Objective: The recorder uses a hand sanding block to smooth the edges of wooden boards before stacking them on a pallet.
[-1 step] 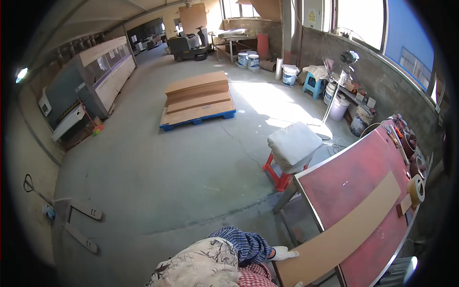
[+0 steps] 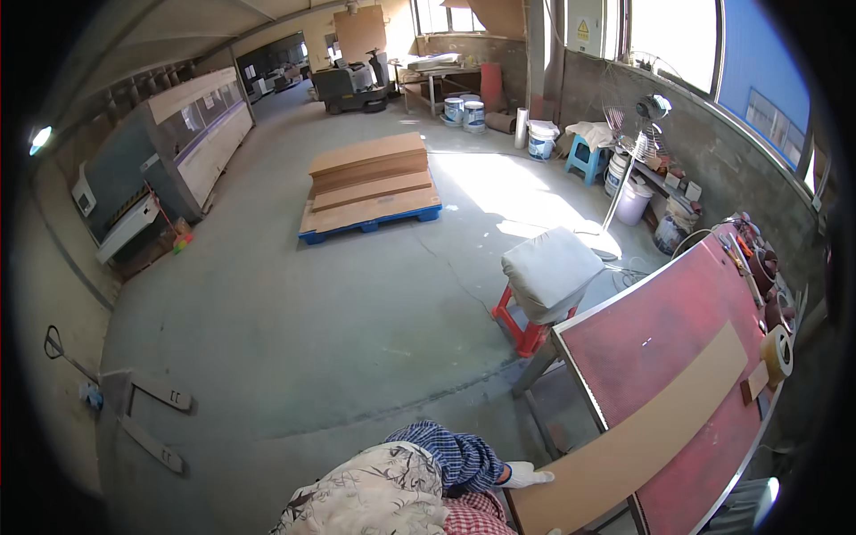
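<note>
My left hand (image 2: 528, 475), in a white glove below a blue checked sleeve cover (image 2: 455, 455), lies at the near left edge of a long tan board (image 2: 624, 446). Its visible fingers are stretched out over the board's surface. The board rests on a red-topped table (image 2: 660, 334), its near end jutting past the tabletop. At the very bottom of the picture a small white bit of my right hand (image 2: 555, 531) shows against the board; its fingers are hidden. A roll of tape (image 2: 777, 354) and a small brown block (image 2: 754, 382) sit by the board's right side.
A covered red stool (image 2: 548, 276) stands against the table's far left corner. Farther off, a blue pallet (image 2: 370, 223) bears stacked boards (image 2: 370, 165). A pallet jack (image 2: 160, 392) is at left, a long machine (image 2: 169, 169) behind it. A standing fan (image 2: 629, 169) and buckets (image 2: 631, 201) line the right wall.
</note>
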Available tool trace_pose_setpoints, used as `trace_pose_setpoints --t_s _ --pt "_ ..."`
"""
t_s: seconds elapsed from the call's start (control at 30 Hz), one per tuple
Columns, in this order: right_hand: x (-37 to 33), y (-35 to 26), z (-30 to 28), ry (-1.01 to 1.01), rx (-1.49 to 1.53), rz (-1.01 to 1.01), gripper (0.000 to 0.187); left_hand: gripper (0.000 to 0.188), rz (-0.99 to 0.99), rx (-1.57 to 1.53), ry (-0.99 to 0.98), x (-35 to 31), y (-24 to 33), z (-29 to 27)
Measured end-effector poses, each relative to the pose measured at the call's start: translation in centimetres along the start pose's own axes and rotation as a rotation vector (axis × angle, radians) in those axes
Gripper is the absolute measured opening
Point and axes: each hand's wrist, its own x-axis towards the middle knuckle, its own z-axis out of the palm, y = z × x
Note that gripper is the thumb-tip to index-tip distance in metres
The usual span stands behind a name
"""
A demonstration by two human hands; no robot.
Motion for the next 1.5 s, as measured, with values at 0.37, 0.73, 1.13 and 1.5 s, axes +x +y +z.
trace_pose_setpoints --t_s 0.37,0.73,1.13,1.5 --pt "-4.7 4.2 -2.6 -0.027 0.504 0.155 0.058 0.101 -0.076 -0.17 -0.406 -5.3 -1.9 3.3" --pt "-6.4 7.1 -13.9 0.247 0.772 -0.315 0.067 0.09 -0.294 -0.179 -0.74 -6.2 3.6 12.3" --pt "-5.7 9.1 -9.8 0.416 0.569 -0.294 0.078 0.08 -0.082 0.608 -1.001 2.7 0.9 17.4" --pt "-3.4 10.9 -7.7 0.907 0.512 -0.202 0.082 0.065 0.38 0.816 -0.617 7.6 26.5 0.9"
